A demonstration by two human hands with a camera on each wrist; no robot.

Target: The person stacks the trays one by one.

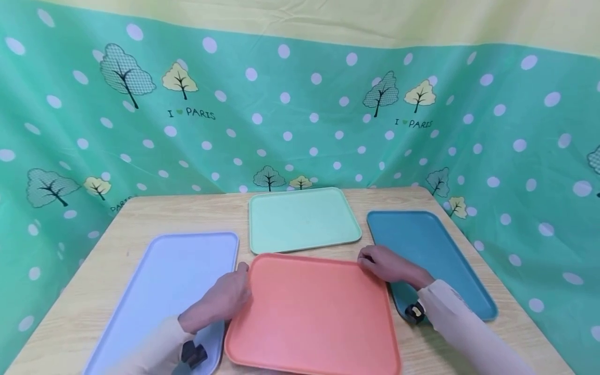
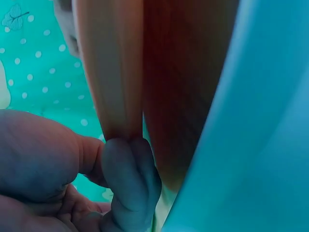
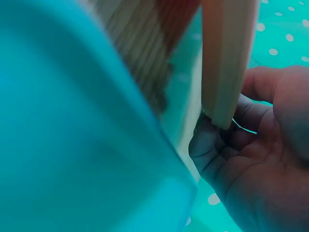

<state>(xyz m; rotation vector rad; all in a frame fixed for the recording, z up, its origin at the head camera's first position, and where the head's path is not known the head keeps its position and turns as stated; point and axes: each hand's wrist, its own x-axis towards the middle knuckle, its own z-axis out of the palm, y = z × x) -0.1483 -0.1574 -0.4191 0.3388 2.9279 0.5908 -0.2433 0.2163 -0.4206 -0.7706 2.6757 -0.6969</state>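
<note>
A coral-red rectangular tray (image 1: 314,312) is between both hands, raised a little off the table. At its left edge, my left hand (image 1: 222,296) grips the rim; in the left wrist view, curled fingers (image 2: 128,179) wrap under the tray's rim (image 2: 111,72). My right hand (image 1: 388,264) holds the far right corner, and in the right wrist view its fingers (image 3: 207,150) curl beneath the rim (image 3: 224,63). Beside the left hand lies a periwinkle-blue tray (image 1: 183,281). Below the right forearm is a dark teal tray (image 1: 422,239).
A mint-green tray (image 1: 304,219) lies at the back, just beyond the coral tray. All stand on a light wood-grain table (image 1: 154,216). A green dotted cloth (image 1: 290,120) with trees surrounds the table at the back and sides.
</note>
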